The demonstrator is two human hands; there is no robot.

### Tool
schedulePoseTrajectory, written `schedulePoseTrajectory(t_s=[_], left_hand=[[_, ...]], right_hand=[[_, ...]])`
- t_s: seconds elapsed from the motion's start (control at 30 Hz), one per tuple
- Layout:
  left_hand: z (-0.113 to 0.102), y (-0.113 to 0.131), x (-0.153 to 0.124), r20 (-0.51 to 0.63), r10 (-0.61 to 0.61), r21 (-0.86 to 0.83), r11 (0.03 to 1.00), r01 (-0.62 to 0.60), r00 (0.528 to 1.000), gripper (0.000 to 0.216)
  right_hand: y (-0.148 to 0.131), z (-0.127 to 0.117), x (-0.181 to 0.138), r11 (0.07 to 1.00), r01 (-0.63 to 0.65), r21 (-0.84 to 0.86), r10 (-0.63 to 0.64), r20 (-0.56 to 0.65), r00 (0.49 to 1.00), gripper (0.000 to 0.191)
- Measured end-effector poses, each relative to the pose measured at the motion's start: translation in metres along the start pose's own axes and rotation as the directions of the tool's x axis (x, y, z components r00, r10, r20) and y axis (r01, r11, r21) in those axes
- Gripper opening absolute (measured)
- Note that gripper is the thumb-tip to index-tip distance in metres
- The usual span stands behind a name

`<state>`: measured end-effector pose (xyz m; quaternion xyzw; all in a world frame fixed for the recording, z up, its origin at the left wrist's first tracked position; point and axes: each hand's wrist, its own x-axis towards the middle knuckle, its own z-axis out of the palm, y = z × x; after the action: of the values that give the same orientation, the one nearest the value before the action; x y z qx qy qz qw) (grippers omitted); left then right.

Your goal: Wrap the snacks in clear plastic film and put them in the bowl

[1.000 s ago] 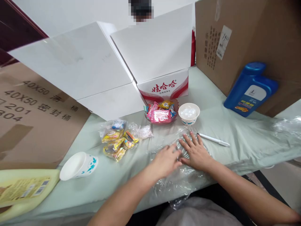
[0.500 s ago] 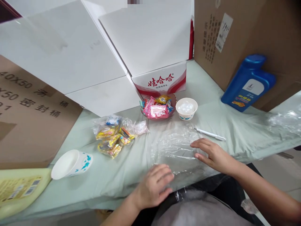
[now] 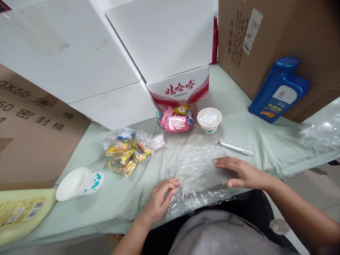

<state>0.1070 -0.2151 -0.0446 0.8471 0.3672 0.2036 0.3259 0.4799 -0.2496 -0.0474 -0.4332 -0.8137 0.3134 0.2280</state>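
Note:
A clear plastic sheet (image 3: 196,173) lies wrinkled on the pale green cloth at the front of the table, its near edge crumpled. My left hand (image 3: 160,202) has thumb and fingers pinched at the left edge of this sheet. On its right side rests my right hand (image 3: 243,174), fingers stretched out and thumb apart, touching the plastic. Just beyond the sheet lies a white pen (image 3: 236,148). Behind it are a pink glass bowl (image 3: 195,120) of wrapped snacks and an upright paper cup (image 3: 209,120) with clear plastic inside.
Left of the sheet lie yellow wrapped snacks (image 3: 127,156) and a tipped paper cup (image 3: 91,182). A pale yellow bottle (image 3: 23,212) lies at the far left. White boxes (image 3: 164,39), a brown carton (image 3: 244,67) and a blue bottle (image 3: 278,92) line the back.
My left hand has moved left and up to the sheet's left edge and closed there. The sheet's near part is drawn up onto the table. My right hand stays nearly in place.

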Motion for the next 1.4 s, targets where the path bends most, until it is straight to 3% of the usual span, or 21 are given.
schedulePoseTrajectory(t_s=[0.13,0.37,0.43,0.57,0.67,0.73,0.83,0.93,1.0,1.07,1.2,1.4], left_hand=[[-0.005,-0.012,-0.008,-0.058,-0.251,-0.141,0.960,0.241,0.966,0.025],[-0.003,-0.017,0.003,-0.186,-0.437,-0.165,0.897,0.411,0.880,0.036],[-0.002,-0.017,0.007,-0.227,-0.486,-0.200,0.871,0.448,0.844,0.035],[-0.001,-0.015,0.015,-0.313,-0.526,-0.315,0.843,0.436,0.791,0.034],[-0.001,-0.011,0.021,-0.372,-0.534,-0.380,0.834,0.400,0.760,0.033],[0.000,-0.012,0.024,-0.393,-0.555,-0.398,0.822,0.408,0.734,0.032],[0.003,-0.018,0.027,-0.406,-0.593,-0.373,0.802,0.466,0.696,0.032],[0.008,-0.025,0.028,-0.403,-0.639,-0.337,0.769,0.543,0.655,0.030],[0.011,-0.027,0.030,-0.400,-0.671,-0.355,0.741,0.569,0.624,0.025],[0.013,-0.028,0.031,-0.410,-0.682,-0.370,0.731,0.573,0.606,0.024],[0.015,-0.027,0.032,-0.441,-0.628,-0.214,0.767,0.605,0.641,0.021],[0.020,-0.020,0.037,-0.544,-0.391,0.229,0.782,0.579,0.743,0.011]], right_hand=[[0.005,0.002,-0.017,0.997,0.006,-0.076,0.002,0.111,0.994,0.087],[0.003,0.013,-0.026,0.971,-0.024,-0.237,0.049,0.098,0.994,0.091],[0.003,0.014,-0.028,0.960,-0.014,-0.279,0.038,0.080,0.996,0.083],[-0.002,0.016,-0.026,0.947,0.002,-0.320,-0.011,-0.024,1.000,0.049],[-0.009,0.017,-0.022,0.967,0.047,-0.249,-0.074,-0.102,0.992,0.024],[-0.013,0.017,-0.018,0.989,0.038,-0.146,-0.064,-0.177,0.982,0.020],[-0.015,0.020,-0.010,0.985,-0.172,0.011,0.166,-0.331,0.929,0.026],[-0.010,0.027,0.000,0.901,-0.431,0.059,0.409,-0.451,0.793,0.030],[-0.006,0.032,0.006,0.855,-0.517,-0.036,0.430,-0.510,0.745,0.032],[-0.002,0.038,0.009,0.804,-0.566,-0.180,0.398,-0.546,0.738,0.036],[0.003,0.047,0.009,0.716,-0.609,-0.341,0.354,-0.574,0.738,0.039],[0.005,0.049,0.005,0.719,-0.598,-0.354,0.300,-0.618,0.727,0.031]])
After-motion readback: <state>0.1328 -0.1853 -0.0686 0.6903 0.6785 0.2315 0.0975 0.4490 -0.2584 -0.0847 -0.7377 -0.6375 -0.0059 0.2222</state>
